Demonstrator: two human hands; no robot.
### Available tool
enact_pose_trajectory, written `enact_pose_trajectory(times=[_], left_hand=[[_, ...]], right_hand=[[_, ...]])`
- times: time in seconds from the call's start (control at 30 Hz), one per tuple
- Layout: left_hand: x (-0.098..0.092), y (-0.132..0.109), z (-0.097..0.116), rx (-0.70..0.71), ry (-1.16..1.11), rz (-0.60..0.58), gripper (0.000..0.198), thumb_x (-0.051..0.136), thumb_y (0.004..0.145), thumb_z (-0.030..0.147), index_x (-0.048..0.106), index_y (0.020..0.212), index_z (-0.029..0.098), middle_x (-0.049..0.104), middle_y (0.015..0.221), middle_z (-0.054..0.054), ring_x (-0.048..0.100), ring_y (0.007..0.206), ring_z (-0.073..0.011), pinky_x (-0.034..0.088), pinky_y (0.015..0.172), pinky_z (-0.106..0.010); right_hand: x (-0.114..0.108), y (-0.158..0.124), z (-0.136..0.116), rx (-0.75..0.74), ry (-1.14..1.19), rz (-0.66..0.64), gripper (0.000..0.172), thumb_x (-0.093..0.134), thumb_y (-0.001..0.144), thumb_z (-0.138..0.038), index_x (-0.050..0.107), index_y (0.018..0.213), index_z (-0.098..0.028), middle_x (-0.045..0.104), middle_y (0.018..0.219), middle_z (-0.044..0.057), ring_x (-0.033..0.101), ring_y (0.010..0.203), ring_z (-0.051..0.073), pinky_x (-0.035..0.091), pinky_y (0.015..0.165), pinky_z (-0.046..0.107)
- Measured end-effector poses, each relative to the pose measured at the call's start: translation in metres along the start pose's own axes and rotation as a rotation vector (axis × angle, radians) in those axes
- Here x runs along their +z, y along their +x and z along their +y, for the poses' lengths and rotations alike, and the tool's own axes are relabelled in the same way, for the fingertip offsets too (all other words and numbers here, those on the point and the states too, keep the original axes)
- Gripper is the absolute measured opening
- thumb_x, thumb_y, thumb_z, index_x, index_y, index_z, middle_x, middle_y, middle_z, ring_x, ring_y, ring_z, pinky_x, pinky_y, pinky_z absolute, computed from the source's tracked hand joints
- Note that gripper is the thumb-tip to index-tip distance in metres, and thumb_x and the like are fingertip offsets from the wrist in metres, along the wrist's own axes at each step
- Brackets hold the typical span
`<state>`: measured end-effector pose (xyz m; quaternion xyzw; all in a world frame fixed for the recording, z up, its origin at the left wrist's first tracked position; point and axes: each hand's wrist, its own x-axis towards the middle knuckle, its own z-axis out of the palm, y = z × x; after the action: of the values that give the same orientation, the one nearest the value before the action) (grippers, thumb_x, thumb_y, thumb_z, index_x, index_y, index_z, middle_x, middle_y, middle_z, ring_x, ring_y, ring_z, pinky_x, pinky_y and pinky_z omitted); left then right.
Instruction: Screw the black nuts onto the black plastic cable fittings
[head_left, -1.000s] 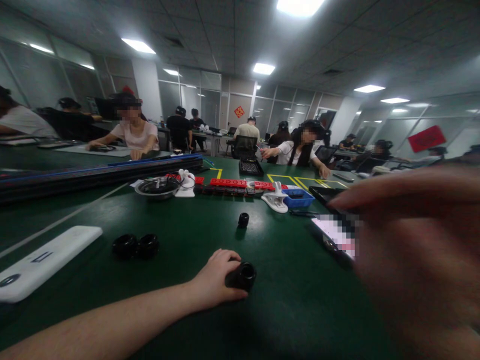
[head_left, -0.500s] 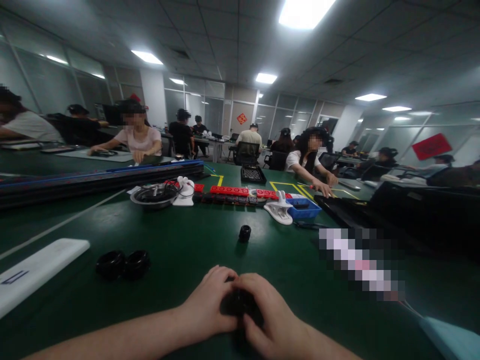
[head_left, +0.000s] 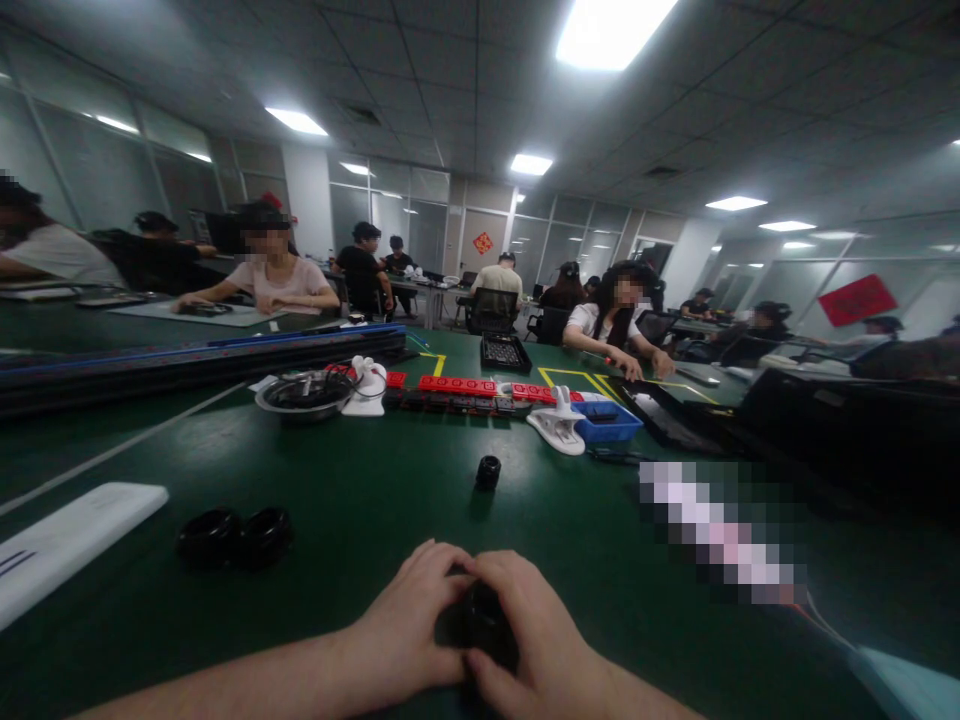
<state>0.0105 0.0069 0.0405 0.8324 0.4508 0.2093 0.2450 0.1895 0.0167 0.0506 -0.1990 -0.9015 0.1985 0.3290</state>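
Observation:
Both my hands meet low in the middle of the head view, on the green table [head_left: 375, 480]. My left hand [head_left: 405, 625] and my right hand [head_left: 536, 640] are closed together around a small black round part [head_left: 484, 622], which is mostly hidden between the fingers. A second small black part [head_left: 487, 472] stands alone on the table beyond them. Two black rings [head_left: 234, 537] lie side by side to the left of my left forearm.
A white flat device [head_left: 67, 545] lies at the left edge. Farther back are a metal bowl [head_left: 304, 393], red strips [head_left: 465, 385], a white clip [head_left: 559, 425] and a blue tray [head_left: 606, 420]. A black case [head_left: 825, 420] sits at right. Several people work at the tables behind.
A second ago my right hand was raised and blurred close to the camera; it has come down onto the black part beside my left hand. Both hands have slid slightly nearer to me.

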Motion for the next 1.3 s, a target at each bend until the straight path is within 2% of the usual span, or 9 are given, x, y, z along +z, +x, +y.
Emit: enact_pose_trajectory(times=[0.2,0.33,0.5,0.6,0.73,0.9,1.03,1.2,1.3], left_hand=[[0.0009,-0.0003,-0.0005,0.015,0.015,0.005,0.038,0.07,0.061,0.033,0.061,0.097,0.022,0.052,0.108,-0.004,0.045,0.1,-0.0248,0.035,0.09,-0.038],[-0.0004,-0.0004,0.0024,0.008,0.011,0.009,0.037,0.069,0.061,0.025,0.06,0.096,0.023,0.051,0.107,-0.003,0.045,0.1,-0.0238,0.032,0.094,-0.039],[0.0007,-0.0003,-0.0004,0.003,0.026,0.002,0.04,0.068,0.063,0.035,0.058,0.1,0.022,0.051,0.109,-0.005,0.044,0.103,-0.026,0.027,0.097,-0.044],[0.0016,0.0,-0.0023,0.028,0.027,0.0,0.041,0.068,0.065,0.039,0.059,0.1,0.022,0.05,0.112,-0.006,0.043,0.103,-0.0267,0.03,0.096,-0.043],[0.0008,-0.0001,-0.0007,0.02,0.014,0.002,0.035,0.068,0.063,0.034,0.06,0.096,0.024,0.051,0.108,-0.004,0.045,0.101,-0.0254,0.033,0.093,-0.041],[0.0005,-0.0005,0.0003,0.005,0.009,-0.002,0.033,0.066,0.062,0.025,0.059,0.094,0.023,0.051,0.104,-0.003,0.045,0.1,-0.0239,0.025,0.099,-0.044],[0.0009,-0.0007,-0.001,0.017,0.005,-0.01,0.039,0.068,0.063,0.033,0.058,0.1,0.025,0.051,0.108,-0.004,0.044,0.102,-0.0251,0.024,0.099,-0.045],[-0.0003,-0.0005,0.0019,0.011,0.007,0.008,0.036,0.066,0.065,0.035,0.059,0.099,0.026,0.051,0.107,-0.003,0.045,0.101,-0.0251,0.026,0.098,-0.044],[-0.0008,-0.0008,0.0039,0.008,0.012,0.005,0.033,0.066,0.064,0.03,0.06,0.095,0.025,0.051,0.104,-0.003,0.045,0.1,-0.0245,0.028,0.096,-0.042]], right_hand=[[0.0002,0.0025,0.0,0.153,-0.048,0.021,0.052,0.065,0.067,-0.036,0.046,0.11,-0.015,0.053,0.099,0.01,0.05,0.088,0.025,0.043,0.078,0.041],[0.0003,0.0004,0.0004,0.121,-0.015,0.005,0.04,0.054,0.071,-0.022,0.045,0.11,-0.017,0.056,0.095,0.009,0.052,0.084,0.021,0.045,0.074,0.036],[0.0006,-0.0002,-0.0034,-0.019,0.015,-0.007,0.056,0.051,0.067,-0.017,0.035,0.121,-0.018,0.051,0.111,0.01,0.05,0.099,0.023,0.041,0.086,0.038],[0.0003,0.0005,-0.0035,0.035,-0.021,0.009,0.059,0.057,0.069,-0.025,0.033,0.123,-0.018,0.049,0.114,0.011,0.048,0.102,0.025,0.04,0.087,0.04],[-0.0003,0.0007,-0.0007,0.151,-0.046,-0.014,0.048,0.06,0.07,-0.032,0.045,0.113,-0.017,0.054,0.1,0.01,0.051,0.089,0.023,0.044,0.078,0.038],[-0.0001,0.0004,-0.0004,0.059,0.029,-0.02,0.043,0.05,0.066,-0.016,0.045,0.109,-0.018,0.055,0.1,0.009,0.052,0.088,0.021,0.044,0.079,0.036],[-0.001,0.0004,-0.0006,0.051,0.022,0.001,0.052,0.054,0.066,-0.022,0.039,0.116,-0.017,0.053,0.104,0.009,0.051,0.092,0.022,0.043,0.081,0.037],[-0.0021,0.0017,0.0004,0.172,-0.02,0.002,0.039,0.056,0.071,-0.027,0.047,0.107,-0.017,0.054,0.096,0.009,0.051,0.086,0.022,0.044,0.076,0.037],[-0.0023,0.0016,0.0,0.122,0.011,-0.02,0.034,0.051,0.07,-0.022,0.048,0.104,-0.017,0.055,0.093,0.008,0.052,0.084,0.021,0.046,0.074,0.035]])
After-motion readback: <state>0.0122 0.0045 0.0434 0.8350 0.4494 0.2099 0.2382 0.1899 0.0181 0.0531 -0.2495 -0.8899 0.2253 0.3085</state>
